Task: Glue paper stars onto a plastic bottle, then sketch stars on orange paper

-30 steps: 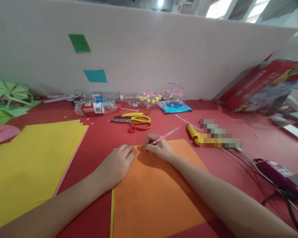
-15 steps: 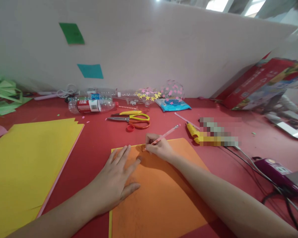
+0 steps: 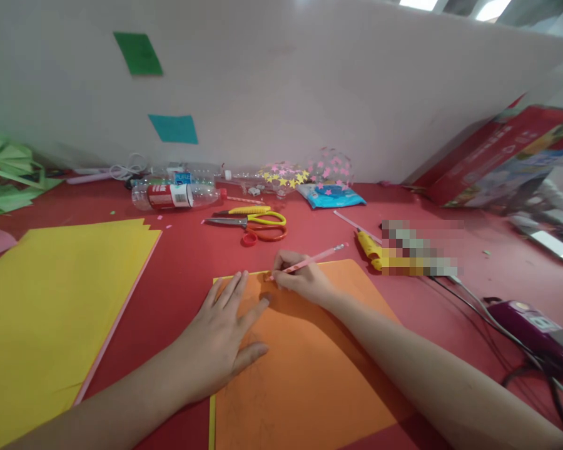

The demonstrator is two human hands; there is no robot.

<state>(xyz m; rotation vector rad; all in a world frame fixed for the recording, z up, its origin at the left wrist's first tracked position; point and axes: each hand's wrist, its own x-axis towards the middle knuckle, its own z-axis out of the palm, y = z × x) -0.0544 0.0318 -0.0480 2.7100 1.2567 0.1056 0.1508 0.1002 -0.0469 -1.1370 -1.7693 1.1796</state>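
Note:
An orange sheet (image 3: 309, 381) lies on the red table, with a yellow edge showing beneath it at the left and top. My left hand (image 3: 225, 331) rests flat on the sheet's left part, fingers spread, holding nothing. A pink pencil (image 3: 316, 257) is pinched in my right hand (image 3: 300, 278) near the sheet's top edge. Its tip points left and down at the orange surface, and its eraser end points up to the right. Faint dark marks show on the sheet's lower left.
Yellow sheets (image 3: 60, 312) lie at the left. Behind the orange sheet are scissors (image 3: 263, 224), a yellow cutter (image 3: 248, 211), a plastic bottle (image 3: 173, 195) and a blue packet (image 3: 333, 197). A yellow glue gun (image 3: 370, 249) and cables are at the right.
The pencil leans lower, and its tip and my right fingertips have shifted slightly left on the sheet. My left hand stays in place; the whole view has shifted a little.

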